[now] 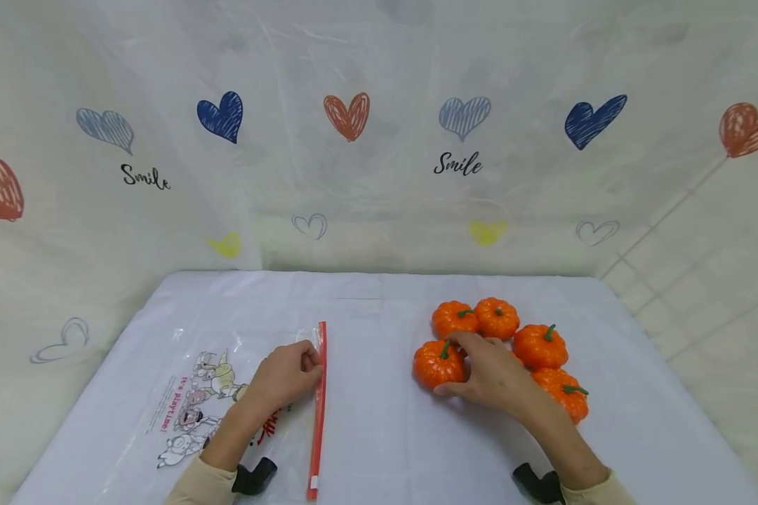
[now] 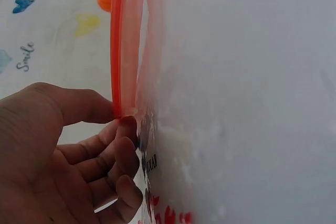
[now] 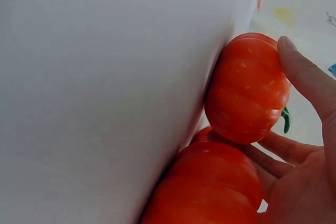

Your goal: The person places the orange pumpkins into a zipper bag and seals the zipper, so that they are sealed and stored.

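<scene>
A clear plastic zip bag (image 1: 293, 438) with cartoon prints and a red zip strip (image 1: 316, 435) lies flat on the left of the table. My left hand (image 1: 286, 375) pinches the red strip between thumb and fingers; the left wrist view shows the thumb (image 2: 86, 107) against it. On the right, my right hand (image 1: 495, 375) grips a small orange pumpkin (image 1: 436, 365) with a green stem. Thumb and fingers reach around its sides in the right wrist view, and another pumpkin (image 3: 210, 190) sits close under that hand. One more pumpkin is mostly hidden behind the hand.
Other orange pumpkins cluster around the right hand: two behind it (image 1: 455, 319), one to its right (image 1: 540, 346) and one by the forearm (image 1: 562, 394). A white cloth covers the table (image 1: 373, 421). Behind stands a pale wall sheet (image 1: 391, 196) printed with hearts.
</scene>
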Available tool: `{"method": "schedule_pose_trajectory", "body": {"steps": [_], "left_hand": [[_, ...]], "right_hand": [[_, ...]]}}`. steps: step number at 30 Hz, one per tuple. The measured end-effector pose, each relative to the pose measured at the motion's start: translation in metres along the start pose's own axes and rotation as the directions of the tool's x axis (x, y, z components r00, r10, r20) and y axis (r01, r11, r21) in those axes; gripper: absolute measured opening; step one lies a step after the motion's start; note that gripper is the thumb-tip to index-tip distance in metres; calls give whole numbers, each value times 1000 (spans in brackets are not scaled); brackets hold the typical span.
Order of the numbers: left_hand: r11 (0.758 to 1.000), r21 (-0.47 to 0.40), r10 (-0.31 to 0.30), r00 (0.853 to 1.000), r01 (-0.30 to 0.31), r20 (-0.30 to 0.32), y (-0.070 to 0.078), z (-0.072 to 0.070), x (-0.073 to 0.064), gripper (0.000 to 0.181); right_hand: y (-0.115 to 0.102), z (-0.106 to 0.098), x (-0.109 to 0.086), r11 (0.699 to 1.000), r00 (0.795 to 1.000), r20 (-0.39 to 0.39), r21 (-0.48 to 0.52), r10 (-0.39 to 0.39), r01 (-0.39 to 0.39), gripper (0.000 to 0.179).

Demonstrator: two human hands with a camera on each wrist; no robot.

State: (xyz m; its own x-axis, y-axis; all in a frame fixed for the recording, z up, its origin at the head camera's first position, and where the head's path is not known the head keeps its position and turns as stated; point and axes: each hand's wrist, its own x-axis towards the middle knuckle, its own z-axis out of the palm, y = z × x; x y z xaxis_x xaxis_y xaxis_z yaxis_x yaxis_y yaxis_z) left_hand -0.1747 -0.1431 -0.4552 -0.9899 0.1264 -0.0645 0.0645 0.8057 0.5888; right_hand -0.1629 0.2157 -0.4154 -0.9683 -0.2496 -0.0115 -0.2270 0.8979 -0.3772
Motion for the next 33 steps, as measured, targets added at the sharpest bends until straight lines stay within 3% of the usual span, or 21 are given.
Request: {"method": "schedule_pose_trajectory", "body": {"steps": [8,22,33], "left_hand": [[999,-37,-18,999,16,-36,3,-3,-1,8],[998,-57,28,992,-35,-125,5,-6,-1,16],[994,-94,35,986,-51,-165,6,-4,0,14]], "right_hand": [[-3,3,2,998,1000,-1,57,-18,18,89],[-18,7,6,982,988,-130,160,-83,104,84],[-27,14,14,945,989,-90,295,-119,141,80]]}}
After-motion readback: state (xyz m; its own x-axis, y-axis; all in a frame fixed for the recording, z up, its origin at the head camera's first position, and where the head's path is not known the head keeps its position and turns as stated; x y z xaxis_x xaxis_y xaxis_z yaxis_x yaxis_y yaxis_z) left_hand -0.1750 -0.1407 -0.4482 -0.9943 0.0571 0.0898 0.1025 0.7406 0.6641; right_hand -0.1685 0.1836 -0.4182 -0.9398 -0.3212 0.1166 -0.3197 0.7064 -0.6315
